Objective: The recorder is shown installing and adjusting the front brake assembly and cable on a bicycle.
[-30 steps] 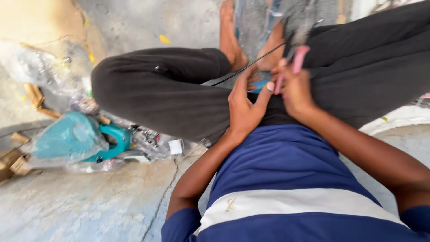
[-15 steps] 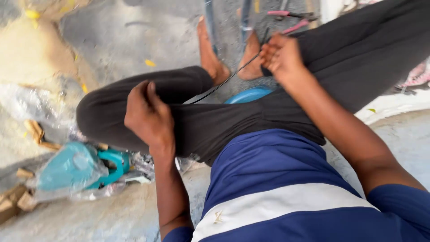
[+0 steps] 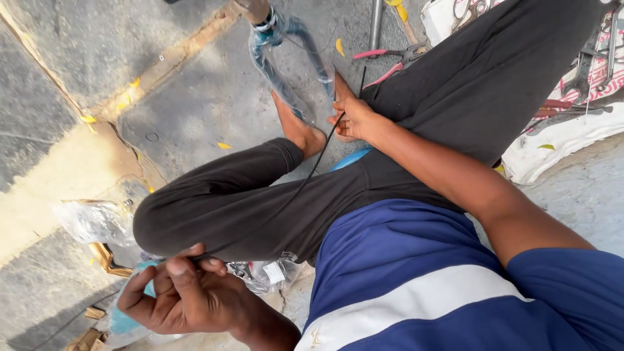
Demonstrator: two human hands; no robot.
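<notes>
head view: left hand [image 3: 185, 296] pinches one end of the black cable [image 3: 305, 182]; right hand [image 3: 351, 120] grips the other end.

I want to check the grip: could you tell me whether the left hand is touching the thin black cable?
Touching. The head view shows the left hand pinching the thin black cable between thumb and fingertips above the knee.

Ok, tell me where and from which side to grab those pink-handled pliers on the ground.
Grab the pink-handled pliers by the two handles, coming from above. They lie flat on the concrete with the handles splayed apart toward the near left and the dark jaws pointing toward the white cloth. The right hand, pinching the black cable, is closest.
</notes>
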